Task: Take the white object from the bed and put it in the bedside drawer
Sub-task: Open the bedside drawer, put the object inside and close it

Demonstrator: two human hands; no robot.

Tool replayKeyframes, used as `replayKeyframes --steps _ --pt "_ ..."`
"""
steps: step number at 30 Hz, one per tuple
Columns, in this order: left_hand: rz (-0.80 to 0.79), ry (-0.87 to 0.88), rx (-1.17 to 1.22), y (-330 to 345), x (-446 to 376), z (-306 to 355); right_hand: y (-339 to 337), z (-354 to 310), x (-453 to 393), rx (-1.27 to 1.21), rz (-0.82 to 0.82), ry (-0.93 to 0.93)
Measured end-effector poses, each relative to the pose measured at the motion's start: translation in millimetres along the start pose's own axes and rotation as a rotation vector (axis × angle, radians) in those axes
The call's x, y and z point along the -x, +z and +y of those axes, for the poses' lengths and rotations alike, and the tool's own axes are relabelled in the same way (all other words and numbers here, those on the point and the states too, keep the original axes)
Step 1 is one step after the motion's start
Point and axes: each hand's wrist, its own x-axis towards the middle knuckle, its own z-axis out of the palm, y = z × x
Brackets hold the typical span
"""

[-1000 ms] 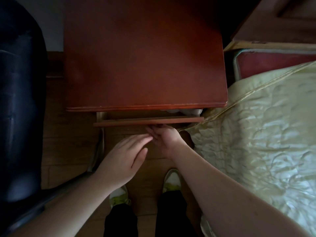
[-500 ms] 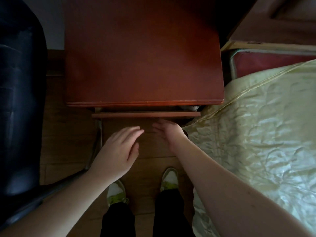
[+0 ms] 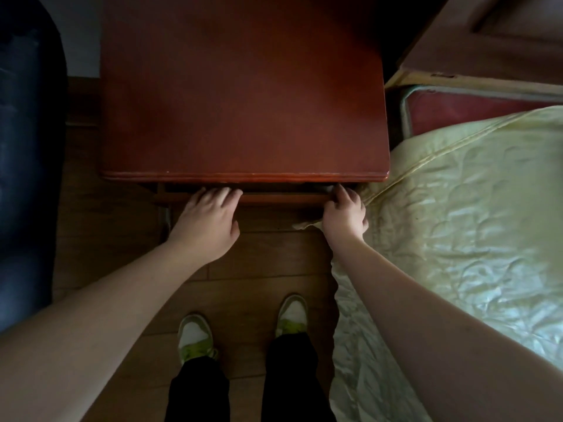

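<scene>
The bedside drawer (image 3: 243, 194), ajar a second ago, is shown pushed almost shut by the flat, spread left hand (image 3: 207, 219) and loosely curled, empty right hand (image 3: 345, 213), the white object presumably inside, no longer visible.

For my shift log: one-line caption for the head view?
Both hands, left hand and right hand, press the nearly shut bedside drawer beside the bed.

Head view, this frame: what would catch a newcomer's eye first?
The broad reddish wooden nightstand top fills the upper middle. Just below its front edge, the left hand and right hand rest their fingers on the nearly shut drawer front. A pale quilted bed cover fills the right side.
</scene>
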Motion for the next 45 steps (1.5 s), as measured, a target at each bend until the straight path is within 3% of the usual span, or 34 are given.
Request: replayKeyframes --steps 4,6,8,10,19,22,24,26,29,38,45 --pt "-0.005 -0.028 0.06 -4.3 -0.7 2.8 4.8 0.2 9.3 0.311 -0.007 -0.149" --pt "-0.02 -0.038 0.079 -5.6 -2.0 4.5 6.7 -0.3 9.6 0.496 0.003 -0.336" --pt "-0.023 -0.031 0.086 -4.6 -1.0 4.7 12.9 -7.2 8.8 0.556 -0.04 -0.505" --pt "-0.01 -0.013 0.077 -2.0 3.2 3.3 20.8 -15.2 9.9 0.496 -0.12 -0.521" --pt "0.2 0.082 0.205 11.3 52.4 3.2 24.4 3.0 53.9 0.037 0.098 -0.389" --pt "0.163 -0.028 0.313 18.4 64.5 0.8 22.7 2.6 65.3 -0.312 0.163 -0.076" --pt "0.139 -0.165 0.447 23.0 64.9 -3.1 22.5 -3.8 62.7 -0.535 0.018 0.245" --pt "0.057 -0.366 0.688 23.2 57.0 -8.5 23.7 -12.4 52.9 -0.921 -0.139 0.499" --pt "-0.009 -0.528 0.989 21.4 40.8 -16.0 20.8 -25.9 43.1 -1.361 -0.168 0.638" --pt "0.008 -0.333 0.641 3.6 24.3 -29.5 20.8 -45.3 32.7 -1.521 -0.157 0.602" --pt "-0.073 -0.39 0.456 -11.0 -9.9 -42.4 20.5 -55.5 12.3 -1.449 -0.244 0.546"
